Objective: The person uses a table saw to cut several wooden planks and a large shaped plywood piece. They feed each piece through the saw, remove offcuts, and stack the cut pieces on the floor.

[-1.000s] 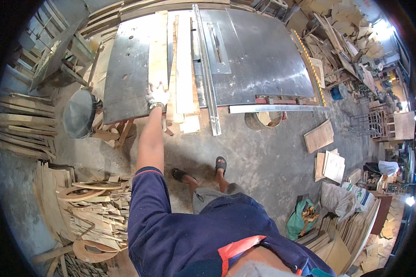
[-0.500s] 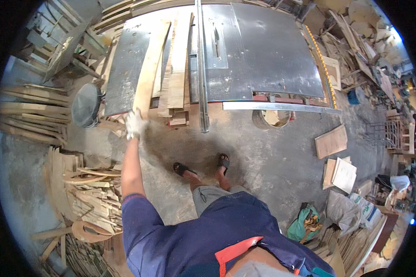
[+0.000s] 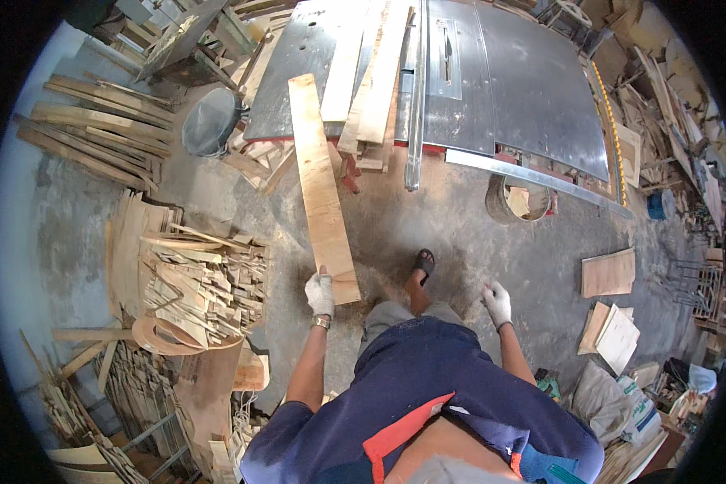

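Your left hand (image 3: 320,297) grips the board (image 3: 323,194) by one end; it's likely light, stiff, best held mid-length. Right hand (image 3: 498,306): can't tell if closed.

"How's the light?"
"Bright across the concrete floor (image 3: 452,222), with whitish glare washing out the far left of the steel saw table (image 3: 532,89)."
"Shadows?"
"Soft-edged, darkening the ground near the sandal (image 3: 425,261)."
"And sharpness?"
"The plywood strip (image 3: 323,185) looks fairly crisp; workshop clutter (image 3: 694,379) at the right smears. Fisheye distortion bends the edges, and black fills the corners."
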`<state>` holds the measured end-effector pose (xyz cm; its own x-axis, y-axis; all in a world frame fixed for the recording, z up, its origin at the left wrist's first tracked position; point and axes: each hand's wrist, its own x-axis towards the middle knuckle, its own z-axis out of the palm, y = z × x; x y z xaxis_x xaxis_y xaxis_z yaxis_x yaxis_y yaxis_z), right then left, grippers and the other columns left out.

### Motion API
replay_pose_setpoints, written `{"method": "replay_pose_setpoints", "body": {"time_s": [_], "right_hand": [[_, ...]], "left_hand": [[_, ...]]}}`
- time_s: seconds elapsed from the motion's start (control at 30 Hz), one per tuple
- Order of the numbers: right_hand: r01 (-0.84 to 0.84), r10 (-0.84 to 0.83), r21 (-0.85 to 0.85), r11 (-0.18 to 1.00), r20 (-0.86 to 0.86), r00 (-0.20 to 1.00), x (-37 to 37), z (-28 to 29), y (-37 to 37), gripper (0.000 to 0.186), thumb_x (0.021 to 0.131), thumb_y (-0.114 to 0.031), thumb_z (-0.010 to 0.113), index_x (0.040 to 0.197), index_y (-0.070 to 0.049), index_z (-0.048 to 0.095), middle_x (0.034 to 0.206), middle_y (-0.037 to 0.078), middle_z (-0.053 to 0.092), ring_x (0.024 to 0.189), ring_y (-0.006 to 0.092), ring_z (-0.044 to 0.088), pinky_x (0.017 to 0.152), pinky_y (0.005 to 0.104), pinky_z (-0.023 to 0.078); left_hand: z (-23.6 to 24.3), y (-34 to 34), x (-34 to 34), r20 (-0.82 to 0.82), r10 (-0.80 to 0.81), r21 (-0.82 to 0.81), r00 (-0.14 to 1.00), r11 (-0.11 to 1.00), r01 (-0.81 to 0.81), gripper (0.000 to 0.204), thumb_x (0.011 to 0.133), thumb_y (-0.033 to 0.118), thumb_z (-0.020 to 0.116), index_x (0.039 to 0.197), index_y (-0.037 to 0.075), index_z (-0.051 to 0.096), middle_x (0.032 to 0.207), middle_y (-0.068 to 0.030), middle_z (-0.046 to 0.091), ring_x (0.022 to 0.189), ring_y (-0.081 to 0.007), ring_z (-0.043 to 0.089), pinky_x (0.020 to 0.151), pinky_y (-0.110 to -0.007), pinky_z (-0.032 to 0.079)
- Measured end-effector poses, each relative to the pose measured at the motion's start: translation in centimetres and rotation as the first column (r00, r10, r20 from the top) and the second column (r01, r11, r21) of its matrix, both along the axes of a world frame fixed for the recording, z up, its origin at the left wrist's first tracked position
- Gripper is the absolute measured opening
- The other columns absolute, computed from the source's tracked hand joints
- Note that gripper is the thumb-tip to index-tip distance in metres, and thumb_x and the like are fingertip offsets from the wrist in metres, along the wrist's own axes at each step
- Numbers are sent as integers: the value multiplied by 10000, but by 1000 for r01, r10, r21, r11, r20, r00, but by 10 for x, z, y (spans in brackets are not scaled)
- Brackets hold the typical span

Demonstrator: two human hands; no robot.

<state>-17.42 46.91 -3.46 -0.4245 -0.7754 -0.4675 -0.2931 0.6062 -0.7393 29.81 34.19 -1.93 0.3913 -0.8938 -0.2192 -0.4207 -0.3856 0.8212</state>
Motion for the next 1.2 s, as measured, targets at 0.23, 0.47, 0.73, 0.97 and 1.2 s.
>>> {"method": "replay_pose_setpoints", "body": {"time_s": [0.23, 0.47, 0.73, 0.97, 1.2], "right_hand": [[-434, 464, -228, 872, 100, 880, 142, 88, -21, 380, 974, -230, 601, 1270, 9, 588, 980, 105, 698, 879, 165, 656, 812, 323, 527], [-282, 332, -190, 940, 331, 883, 216, 108, 9, 413, 981, -330, 566, 1251, -18, 554, 1084, 266, 657, 1007, 374, 660, 860, 411, 500], [133, -138, -50, 990, -104, 985, 179, 73, 38, 395, 916, -300, 663, 1130, 23, 586, 1000, 215, 694, 931, 284, 671, 844, 382, 509], [22, 6, -127, 992, 216, 976, 127, 42, 25, 422, 942, -285, 636, 1179, 60, 585, 1065, 129, 681, 976, 177, 628, 884, 323, 496], [-133, 131, 30, 991, 53, 990, 139, 25, -38, 467, 914, -382, 637, 1139, 26, 621, 949, 194, 706, 900, 274, 694, 769, 391, 534]], "left_hand": [[29, 93, -24, 36, -98, -11, 995, 995, 98, 547, 987, 499, 522, 950, -20, 692, 768, -219, 676, 703, -258, 655, 665, -406, 483], [35, 122, -90, -178, -337, -9, 925, 940, 341, 476, 1012, 403, 520, 974, -46, 675, 758, -146, 684, 679, -172, 580, 658, -374, 480], [29, 148, -172, -270, -447, 8, 853, 884, 467, 418, 1030, 358, 448, 949, -11, 628, 838, -252, 635, 810, -426, 636, 715, -450, 480], [63, 137, -167, 60, -772, 190, 633, 632, 752, 621, 885, 368, 616, 1363, 12, 443, 1240, -285, 574, 1199, -421, 536, 982, -507, 419], [62, 112, -167, 682, -731, 192, 0, 179, 965, 902, 735, 398, 724, 1427, -79, 397, 1506, -309, 348, 1414, -447, 332, 1178, -572, 205]]}}
